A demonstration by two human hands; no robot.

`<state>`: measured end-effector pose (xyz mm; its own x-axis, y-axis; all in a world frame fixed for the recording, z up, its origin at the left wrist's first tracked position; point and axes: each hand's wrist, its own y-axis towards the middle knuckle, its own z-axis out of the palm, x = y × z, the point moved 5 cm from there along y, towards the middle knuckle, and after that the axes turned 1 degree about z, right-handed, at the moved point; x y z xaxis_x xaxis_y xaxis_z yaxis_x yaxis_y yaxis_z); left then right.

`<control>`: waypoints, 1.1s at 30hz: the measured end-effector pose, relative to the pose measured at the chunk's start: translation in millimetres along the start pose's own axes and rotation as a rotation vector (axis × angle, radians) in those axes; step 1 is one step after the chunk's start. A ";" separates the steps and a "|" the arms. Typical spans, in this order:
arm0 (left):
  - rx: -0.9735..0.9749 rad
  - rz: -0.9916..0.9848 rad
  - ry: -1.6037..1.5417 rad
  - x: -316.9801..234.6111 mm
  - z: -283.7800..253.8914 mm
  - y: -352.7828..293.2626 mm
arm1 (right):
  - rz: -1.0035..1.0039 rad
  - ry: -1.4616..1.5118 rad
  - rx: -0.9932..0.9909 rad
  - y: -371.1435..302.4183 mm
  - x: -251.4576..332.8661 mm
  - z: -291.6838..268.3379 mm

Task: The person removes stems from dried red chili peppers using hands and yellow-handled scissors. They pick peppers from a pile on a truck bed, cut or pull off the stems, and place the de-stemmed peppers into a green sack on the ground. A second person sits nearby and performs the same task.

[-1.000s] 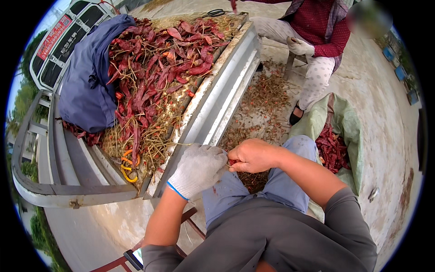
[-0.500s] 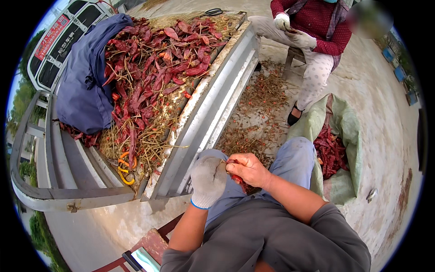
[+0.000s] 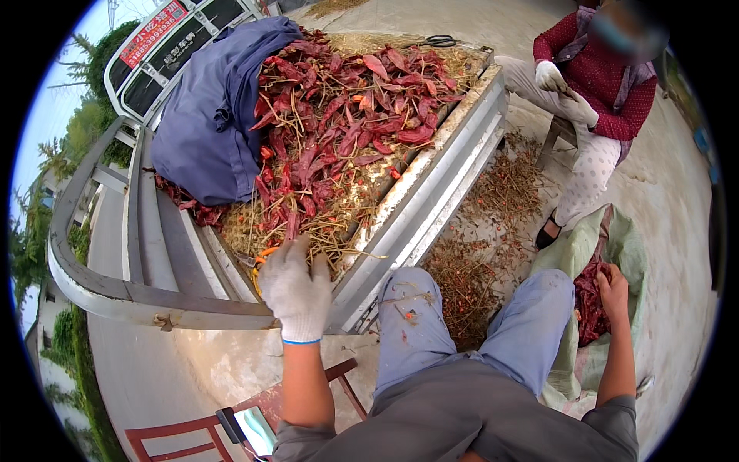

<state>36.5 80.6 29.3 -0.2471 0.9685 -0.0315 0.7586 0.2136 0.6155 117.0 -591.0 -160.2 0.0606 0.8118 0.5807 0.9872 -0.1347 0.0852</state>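
Note:
Dried red chili peppers point(image 3: 346, 115) lie heaped with stalks on a truck bed to the left. At the near end of that heap is my left hand point(image 3: 296, 289), in a white knitted glove, with its fingers apart over stalks and peppers; its palm side is hidden. Just beyond its fingertips shows a bit of an orange-handled tool point(image 3: 265, 252), mostly covered by the glove. To the right, my bare right hand point(image 3: 613, 292) is at the mouth of a pale green woven sack point(image 3: 573, 246), its fingers loosely parted against the dried chilies point(image 3: 591, 296) inside.
The metal side panel point(image 3: 431, 192) of the truck bed runs beside my left knee. A blue cloth point(image 3: 215, 115) covers part of the heap; dark-handled scissors point(image 3: 437, 41) lie at the far edge. Stalk litter point(image 3: 469, 285) covers the ground. A gloved co-worker point(image 3: 596, 100) sits opposite.
My hands were together over my lap on a red chili. They have parted: the left moved left to the truck bed heap, the right moved right to the sack. The view has shifted.

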 end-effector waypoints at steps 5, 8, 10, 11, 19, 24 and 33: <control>0.408 -0.264 0.248 80.7 25.4 0.3 | 0.029 -0.084 -0.103 -5.8 -32.8 9.5; 0.309 -0.220 0.203 88.2 21.0 -5.7 | -0.023 0.242 -0.057 9.5 30.3 30.3; 0.264 -0.261 0.152 77.3 9.7 -3.9 | -0.064 0.328 0.008 12.9 82.4 41.0; 0.242 -0.279 0.125 69.3 4.0 -3.3 | -0.083 0.377 0.048 13.1 110.3 47.6; 0.098 -0.134 -0.188 -9.4 -3.5 -61.2 | -0.109 0.826 0.829 -55.4 364.4 161.9; 0.119 0.053 -0.148 -60.4 11.1 -76.5 | 0.082 1.089 1.001 -77.8 438.6 211.4; 0.445 -0.453 -0.990 -49.9 42.7 -63.7 | -0.375 0.664 0.913 -69.1 420.6 186.1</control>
<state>26.2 24.1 -42.0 -0.1212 0.4280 -0.8956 0.9137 0.4006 0.0678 101.7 -134.4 -72.5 -0.0769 0.2254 0.9712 0.6832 0.7214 -0.1133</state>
